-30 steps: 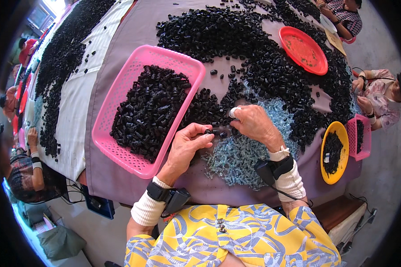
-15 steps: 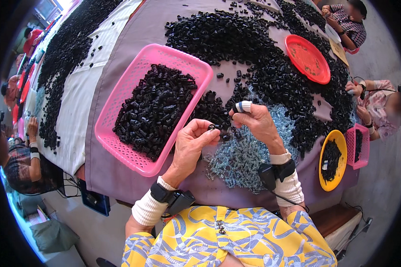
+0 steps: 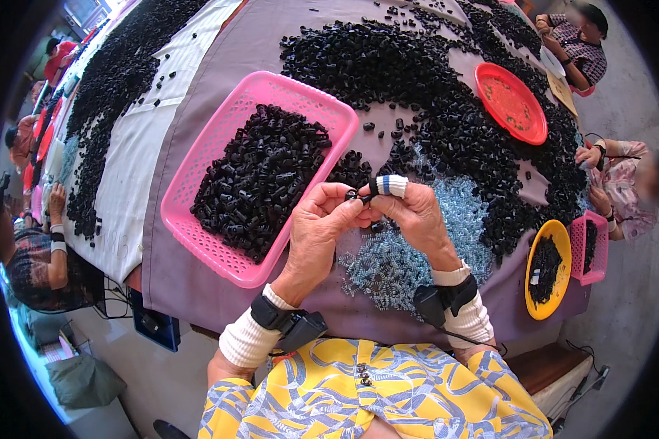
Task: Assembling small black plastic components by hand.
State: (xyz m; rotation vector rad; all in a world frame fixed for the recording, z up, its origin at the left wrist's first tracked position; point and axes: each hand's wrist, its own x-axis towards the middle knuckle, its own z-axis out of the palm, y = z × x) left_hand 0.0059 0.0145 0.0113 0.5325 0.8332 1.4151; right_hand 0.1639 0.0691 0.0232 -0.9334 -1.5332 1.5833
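My left hand (image 3: 316, 238) pinches a small black plastic part (image 3: 352, 194) between thumb and fingertips, beside the pink basket. Close against it, my right hand (image 3: 419, 225) is closed, its fingertips meeting the left ones at the part. Whatever the right fingers grip is hidden. A white cloth finger cover (image 3: 392, 186) with a blue stripe wraps the right index finger. Under my hands lies a spread of small pale blue, coil-like pieces (image 3: 388, 271). Black plastic parts (image 3: 260, 183) fill much of the pink perforated basket (image 3: 179, 219) to my left.
Heaps of black parts (image 3: 373, 62) cover the far table. A red tray (image 3: 509, 102) rests among them. To the right are a yellow dish (image 3: 534, 304) with black pieces and a small pink basket (image 3: 599, 256). Co-workers (image 3: 630, 183) sit on both sides.
My right hand has moved left and its fingertips have come together with those of my left hand at the black part. The left hand still pinches it.
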